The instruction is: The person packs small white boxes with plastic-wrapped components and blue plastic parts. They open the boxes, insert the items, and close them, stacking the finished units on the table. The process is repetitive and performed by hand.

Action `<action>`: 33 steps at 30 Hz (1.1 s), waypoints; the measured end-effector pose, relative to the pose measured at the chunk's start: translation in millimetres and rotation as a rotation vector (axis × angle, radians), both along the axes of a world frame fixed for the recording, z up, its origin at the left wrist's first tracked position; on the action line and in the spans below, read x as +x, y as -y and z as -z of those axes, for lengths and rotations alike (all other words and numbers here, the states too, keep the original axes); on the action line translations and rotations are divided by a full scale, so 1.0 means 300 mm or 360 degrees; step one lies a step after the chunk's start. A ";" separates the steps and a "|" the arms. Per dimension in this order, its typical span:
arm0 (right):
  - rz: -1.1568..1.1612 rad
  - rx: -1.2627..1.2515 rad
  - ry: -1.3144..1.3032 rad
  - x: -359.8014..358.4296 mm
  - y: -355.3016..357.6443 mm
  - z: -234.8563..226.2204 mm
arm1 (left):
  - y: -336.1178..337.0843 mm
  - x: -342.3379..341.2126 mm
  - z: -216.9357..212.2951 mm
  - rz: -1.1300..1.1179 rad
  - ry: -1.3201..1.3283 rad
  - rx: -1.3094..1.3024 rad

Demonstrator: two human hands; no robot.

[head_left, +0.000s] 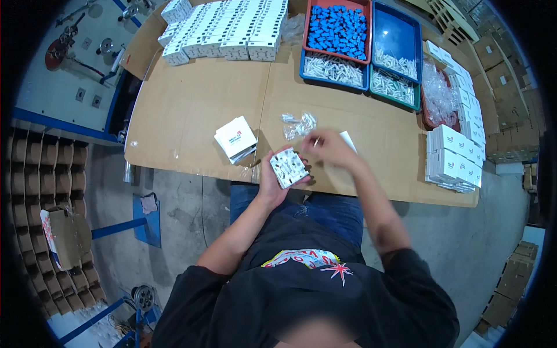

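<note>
Held above the near table edge, our left hand (272, 182) closes its grip around a white switch module (288, 167), back upward. Our right hand (331, 148) pinches a small part beside it; a clear screw bag (299, 123) lies just beyond on the cardboard-covered table (191, 110).

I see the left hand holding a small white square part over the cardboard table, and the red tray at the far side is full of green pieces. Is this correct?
Not fully. The head view shows the red tray filled with blue pieces, not green. The rest holds: the left hand holds the small white square part over the cardboard table.
</note>
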State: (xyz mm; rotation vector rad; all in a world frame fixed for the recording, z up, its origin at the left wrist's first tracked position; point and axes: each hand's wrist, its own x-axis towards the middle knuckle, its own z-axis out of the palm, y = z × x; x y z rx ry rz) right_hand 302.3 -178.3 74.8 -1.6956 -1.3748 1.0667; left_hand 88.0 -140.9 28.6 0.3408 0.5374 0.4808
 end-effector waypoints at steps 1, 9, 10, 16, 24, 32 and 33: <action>0.0089 -0.0437 -0.0046 -0.115 0.037 -0.076 | 0.002 -0.005 0.002 -0.0075 -0.0035 -0.0001; 0.0287 0.0082 0.0225 -0.224 0.132 0.035 | 0.001 0.013 0.005 -0.0160 -0.0179 0.0107; 0.0293 0.0094 0.0259 -0.214 0.128 0.006 | 0.005 0.010 -0.015 -0.0146 -0.0286 0.0138; 0.0270 0.0118 0.0004 -0.192 0.086 0.015 | -0.005 -0.006 -0.027 -0.0124 -0.0480 0.0431; 0.0647 0.0092 -0.0143 -0.072 0.039 0.074 | -0.006 -0.035 0.028 -0.0180 -0.0404 0.0306; 0.0605 -0.0053 0.1486 0.041 0.224 0.161 | -0.014 -0.041 -0.013 0.0021 -0.0253 0.0132; 0.0596 0.0039 0.1438 0.056 0.248 0.183 | -0.010 -0.041 -0.024 0.0061 -0.0215 0.0106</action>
